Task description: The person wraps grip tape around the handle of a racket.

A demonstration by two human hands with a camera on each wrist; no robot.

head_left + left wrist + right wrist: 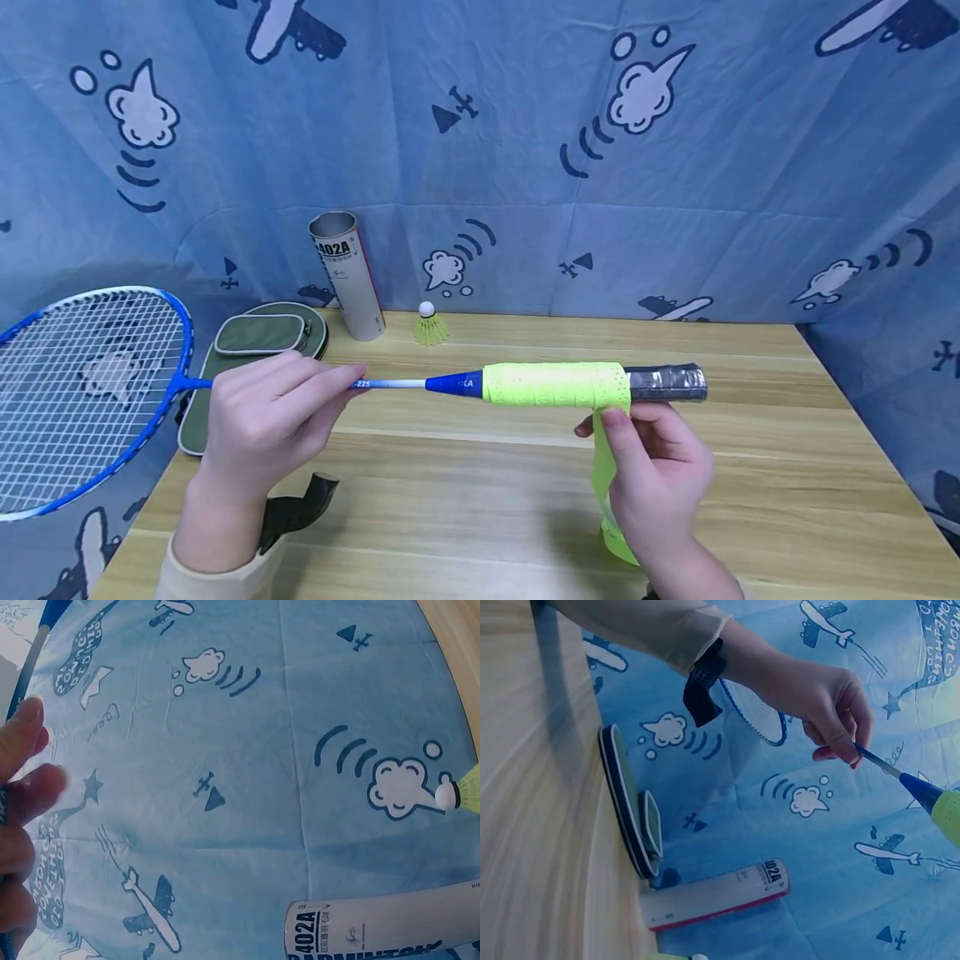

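Note:
A blue and white badminton racket lies level across the head view, its strung head at the far left. My left hand pinches the thin shaft; the right wrist view shows the same left hand on it. Neon-yellow perforated overgrip tape covers most of the handle, while the dark butt end is bare. Below the handle, my right hand pinches the loose tape strip between thumb and fingers at the wrap's edge. The strip hangs down past that hand, partly hidden by it.
Behind the racket stand a shuttlecock tube and a yellow shuttlecock. A green racket case lies at the left of the wooden table. A blue printed curtain hangs along the table's back edge.

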